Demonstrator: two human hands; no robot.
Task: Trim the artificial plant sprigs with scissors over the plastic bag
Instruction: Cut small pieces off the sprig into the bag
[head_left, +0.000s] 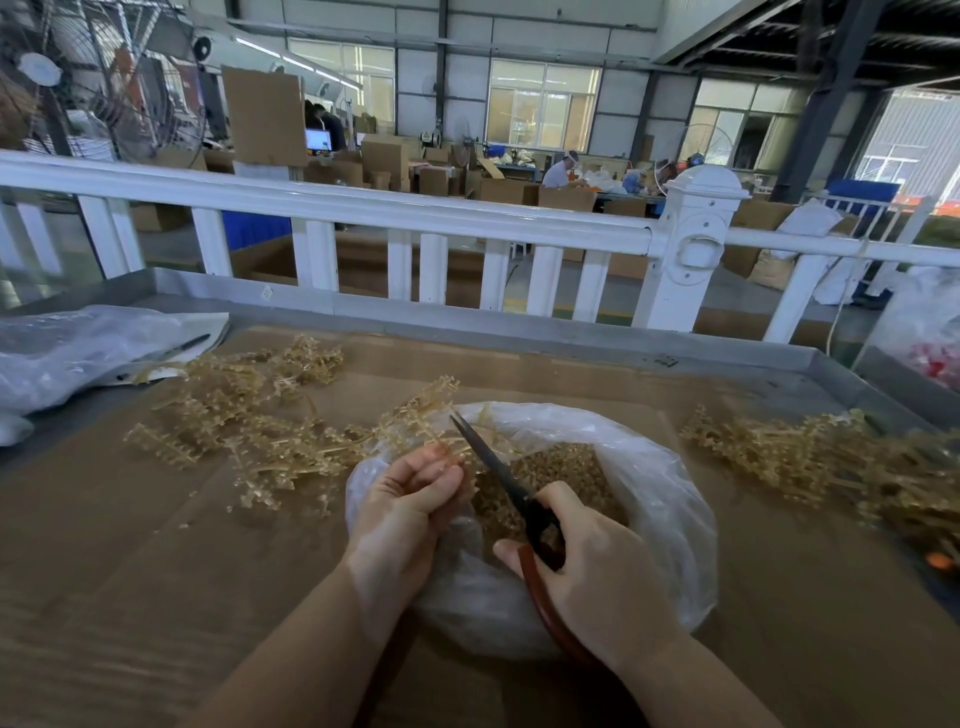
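Head view, looking down at my workbench: my left hand, at lower centre of the frame, has its fingers curled round the stem of a tan artificial sprig whose tip reaches up and right over the mouth of the clear plastic bag. My right hand, just right of it, grips the dark and reddish handles of the scissors, fingers wrapped through the loops; the blades point up and left, their tips at the sprig, and how far apart they stand I cannot tell. The bag sits open at centre, holding a heap of small tan trimmings. A pile of sprigs sprawls across the brown cardboard sheet at left of centre, and a second pile lies at the right edge. The cardboard covers a grey metal tray table with a raised rim. At upper left of the surface lies another crumpled plastic bag with a black pen on it. Behind the table runs a white railing. Beyond it, a warehouse floor crowded with cardboard boxes, seated workers at the upper centre, a large fan at upper left, and bright windows along the far wall.
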